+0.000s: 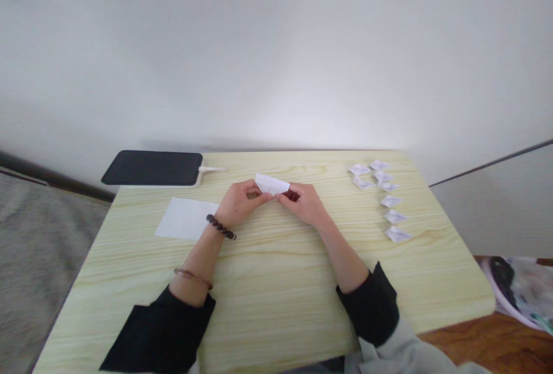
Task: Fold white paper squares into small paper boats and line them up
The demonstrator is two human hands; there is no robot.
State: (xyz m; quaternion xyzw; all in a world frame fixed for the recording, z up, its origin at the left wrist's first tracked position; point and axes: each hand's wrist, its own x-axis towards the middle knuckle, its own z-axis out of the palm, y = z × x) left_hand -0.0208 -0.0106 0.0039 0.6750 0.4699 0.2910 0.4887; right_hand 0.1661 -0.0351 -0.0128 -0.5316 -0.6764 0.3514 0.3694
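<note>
Near the middle of the table, a partly folded piece of white paper (271, 184) is held up between both hands. My left hand (240, 201) pinches its left side and lower edge, with the thumb in front. My right hand (304, 201) grips the right end, its thumb close to the left thumb at the bottom edge. The fingers behind the paper are partly hidden. Beside my left wrist lies a flat white paper sheet (181, 218), partly covered by the forearm. Several small folded paper boats (392, 216) sit in a loose group on the right of the table.
A dark-screened phone or tablet (153, 167) lies at the back left, with a white cable (211, 169) plugged in. The pale wooden table (268, 305) meets a white wall (276, 63) behind. A clear plastic bag-like item (529, 287) stands off the right edge.
</note>
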